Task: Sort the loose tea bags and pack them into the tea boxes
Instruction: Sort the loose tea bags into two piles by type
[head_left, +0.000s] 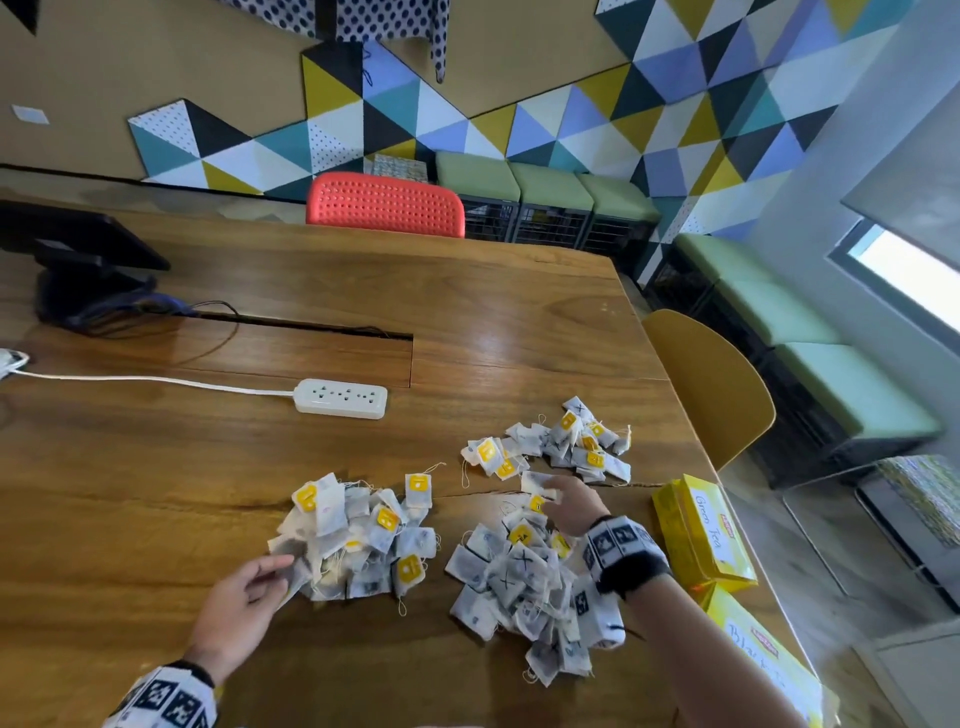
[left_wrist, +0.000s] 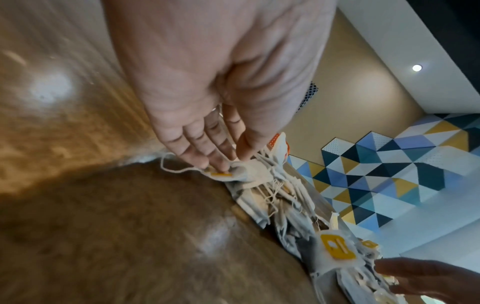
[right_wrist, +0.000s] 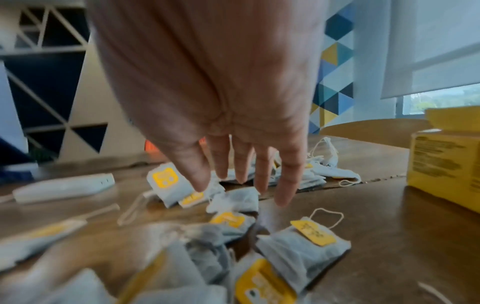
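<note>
Three heaps of loose tea bags lie on the wooden table (head_left: 156, 493): a left pile (head_left: 363, 540), a near right pile (head_left: 519, 582) and a far pile (head_left: 566, 447). My left hand (head_left: 275, 574) is at the left pile's near-left edge, where thumb and fingers pinch a tea bag (left_wrist: 235, 171). My right hand (head_left: 553, 496) hovers with straight, spread fingers (right_wrist: 285, 185) between the near right pile and the far pile, over single tea bags (right_wrist: 233, 199). Two yellow tea boxes stand at the right edge, one marked Green Tea (head_left: 701, 530), the other (head_left: 763, 660) nearer me.
A white power strip (head_left: 341, 397) with its cord lies behind the piles. A dark monitor stand (head_left: 78, 270) sits at the far left, beside a cable slot (head_left: 311, 330). A red chair (head_left: 384, 205) and a yellow chair (head_left: 711, 384) border the table.
</note>
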